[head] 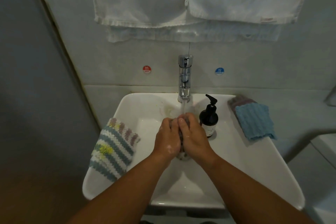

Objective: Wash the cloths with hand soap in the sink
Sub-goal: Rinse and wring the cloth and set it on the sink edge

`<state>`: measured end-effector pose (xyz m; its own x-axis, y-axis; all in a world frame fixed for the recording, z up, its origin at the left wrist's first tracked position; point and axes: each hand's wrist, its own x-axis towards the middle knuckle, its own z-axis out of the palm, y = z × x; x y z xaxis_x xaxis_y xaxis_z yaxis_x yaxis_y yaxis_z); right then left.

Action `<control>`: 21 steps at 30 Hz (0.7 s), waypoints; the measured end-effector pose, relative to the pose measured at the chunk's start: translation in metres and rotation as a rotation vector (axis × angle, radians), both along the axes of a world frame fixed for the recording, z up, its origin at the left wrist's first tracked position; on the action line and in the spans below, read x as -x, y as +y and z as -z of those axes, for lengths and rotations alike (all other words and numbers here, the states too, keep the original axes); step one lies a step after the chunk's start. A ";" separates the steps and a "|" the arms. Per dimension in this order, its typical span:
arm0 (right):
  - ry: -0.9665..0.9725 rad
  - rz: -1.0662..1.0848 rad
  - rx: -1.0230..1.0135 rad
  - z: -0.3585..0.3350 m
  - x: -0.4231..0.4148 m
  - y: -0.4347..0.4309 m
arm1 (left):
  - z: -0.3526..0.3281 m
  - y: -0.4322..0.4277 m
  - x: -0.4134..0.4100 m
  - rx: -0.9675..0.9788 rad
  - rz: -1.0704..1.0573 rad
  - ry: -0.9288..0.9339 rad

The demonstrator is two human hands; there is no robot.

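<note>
Fingers of the left hand (168, 138) and right hand (194, 136) curl together round a small wadded grey cloth (182, 156) under the running chrome tap (185, 76), mid-basin. Scrubbing wider could topple the dark pump soap bottle (209, 120) just right of them, or splash water past the rim of the white sink (254, 160).

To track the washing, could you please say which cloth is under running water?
The greyish cloth in the left hand and right hand, under the tap; the striped cloth and blue cloth lie on the rim.
</note>
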<state>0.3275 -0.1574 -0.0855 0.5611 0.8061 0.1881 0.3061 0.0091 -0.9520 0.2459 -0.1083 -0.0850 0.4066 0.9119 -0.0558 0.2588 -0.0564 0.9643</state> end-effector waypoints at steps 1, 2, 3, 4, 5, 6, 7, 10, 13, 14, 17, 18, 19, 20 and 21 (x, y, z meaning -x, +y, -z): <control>-0.034 0.020 0.006 0.000 0.001 0.002 | 0.000 0.001 -0.001 -0.038 -0.010 0.042; -0.066 0.042 0.026 -0.001 0.001 0.004 | 0.000 0.001 -0.002 -0.070 -0.011 0.073; -0.085 0.062 0.046 -0.002 0.001 0.005 | 0.000 0.002 -0.004 -0.083 -0.011 0.095; -0.108 0.082 0.061 -0.001 0.000 0.007 | -0.001 0.002 -0.006 -0.091 -0.006 0.140; -0.139 0.101 0.069 0.000 -0.001 0.008 | -0.002 0.002 -0.009 -0.096 0.001 0.195; -0.172 0.113 0.080 0.002 -0.003 0.009 | -0.003 0.001 -0.010 -0.099 -0.008 0.224; -0.197 0.118 0.094 0.003 -0.004 0.009 | -0.005 0.001 -0.011 -0.106 -0.018 0.257; -0.284 0.089 0.148 0.005 -0.007 0.012 | -0.010 0.000 -0.006 -0.045 -0.047 0.220; -0.301 0.085 0.153 0.004 -0.007 0.013 | -0.007 0.000 -0.007 -0.038 -0.021 0.203; -0.272 0.101 0.150 0.003 -0.006 0.012 | -0.004 0.000 -0.007 -0.037 -0.029 0.195; -0.145 0.126 0.142 0.003 -0.006 0.010 | 0.000 -0.004 -0.006 0.040 -0.011 0.070; -0.068 0.111 0.119 0.002 -0.007 0.009 | 0.001 -0.003 -0.005 0.044 0.010 0.041; -0.001 0.090 0.093 0.002 -0.008 0.008 | -0.001 -0.003 -0.004 0.045 0.031 0.018; 0.047 0.068 0.073 0.001 -0.010 0.006 | -0.002 -0.001 -0.002 0.054 0.040 -0.018; 0.085 0.047 0.063 0.000 -0.011 0.006 | -0.004 0.000 -0.001 0.080 0.048 -0.063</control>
<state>0.3387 -0.1518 -0.0853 0.6101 0.7874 0.0883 0.2228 -0.0635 -0.9728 0.2469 -0.1080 -0.0808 0.4550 0.8848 -0.1001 0.1959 0.0102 0.9806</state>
